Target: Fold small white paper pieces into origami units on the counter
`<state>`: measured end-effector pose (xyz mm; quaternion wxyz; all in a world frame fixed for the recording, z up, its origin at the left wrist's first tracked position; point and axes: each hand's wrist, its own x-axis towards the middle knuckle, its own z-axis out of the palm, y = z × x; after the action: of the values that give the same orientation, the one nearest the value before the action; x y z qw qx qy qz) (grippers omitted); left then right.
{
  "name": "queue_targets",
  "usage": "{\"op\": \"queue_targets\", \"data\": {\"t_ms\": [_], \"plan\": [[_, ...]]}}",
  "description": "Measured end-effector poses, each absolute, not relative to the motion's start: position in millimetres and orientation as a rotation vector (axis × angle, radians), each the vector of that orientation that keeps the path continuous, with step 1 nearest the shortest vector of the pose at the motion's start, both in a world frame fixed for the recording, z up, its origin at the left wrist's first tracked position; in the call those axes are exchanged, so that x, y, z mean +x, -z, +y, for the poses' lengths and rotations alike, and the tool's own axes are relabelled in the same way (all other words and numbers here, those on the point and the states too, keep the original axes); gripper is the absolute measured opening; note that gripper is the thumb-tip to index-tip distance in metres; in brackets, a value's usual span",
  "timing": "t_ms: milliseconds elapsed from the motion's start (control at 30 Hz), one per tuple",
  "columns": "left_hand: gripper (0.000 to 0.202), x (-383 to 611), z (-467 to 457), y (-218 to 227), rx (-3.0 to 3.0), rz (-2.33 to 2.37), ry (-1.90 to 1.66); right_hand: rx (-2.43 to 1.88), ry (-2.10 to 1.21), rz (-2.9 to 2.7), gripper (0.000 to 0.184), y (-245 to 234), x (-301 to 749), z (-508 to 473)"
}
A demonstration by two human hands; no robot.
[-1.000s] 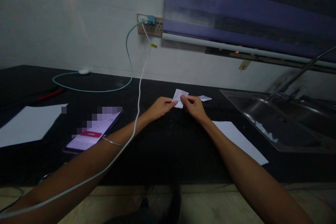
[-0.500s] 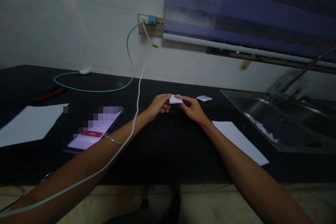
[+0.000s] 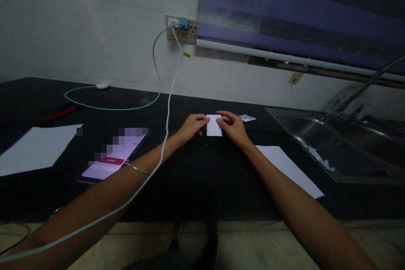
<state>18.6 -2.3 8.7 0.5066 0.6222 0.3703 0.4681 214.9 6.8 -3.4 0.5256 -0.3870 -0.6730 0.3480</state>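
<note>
Between my hands is a small white piece of folded paper (image 3: 214, 125), its flat rectangular face toward me. My left hand (image 3: 192, 127) pinches its left edge, thumb in front and fingers curled behind. At the right edge, my right hand (image 3: 234, 128) grips it with the thumb on the face; the index finger reaches over the top and the other fingers are partly hidden. Just behind my right hand, another small folded paper (image 3: 248, 118) lies on the black countertop (image 3: 202, 185).
White sheets lie at the left (image 3: 39, 147) and under my right forearm's side (image 3: 287, 171). A lit phone (image 3: 110, 160) rests by my left forearm. A white cable (image 3: 167, 114) crosses that arm. A teal cable (image 3: 155, 57) runs to the wall socket. The steel sink (image 3: 335, 143) is at right.
The folded paper has turned from a flattened, tilted view to show a taller rectangular face. Both hands have shifted their grip at its sides, and my right hand has moved slightly right.
</note>
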Motion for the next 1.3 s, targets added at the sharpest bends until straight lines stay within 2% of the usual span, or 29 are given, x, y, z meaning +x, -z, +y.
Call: {"op": "queue_targets", "data": {"t_ms": [100, 300, 567, 900, 1167, 1300], "plan": [[0.023, 20, -2, -9, 1.492, 0.906, -1.112, -0.955, -0.777, -1.610, 0.033, 6, 215, 7], [0.016, 19, 2, -6, 1.458, 0.931, -1.144, -0.986, -0.781, -1.598, 0.032, 5, 214, 5], [0.022, 16, -2, -10, 1.563, 0.991, -1.147, -1.003, -0.724, -1.587, 0.028, -1, 210, 0], [0.012, 15, 0, -5, 1.327, 0.950, -1.104, -1.011, -0.637, -1.565, 0.027, -4, 208, -3], [0.007, 15, 2, 1, 1.182, 0.861, -1.153, -0.909, -0.417, -1.784, 0.015, -8, 206, -13], [0.009, 15, -4, -5, 1.132, 0.862, -1.172, -0.788, -0.225, -1.970, 0.017, -11, 208, -16]]}}
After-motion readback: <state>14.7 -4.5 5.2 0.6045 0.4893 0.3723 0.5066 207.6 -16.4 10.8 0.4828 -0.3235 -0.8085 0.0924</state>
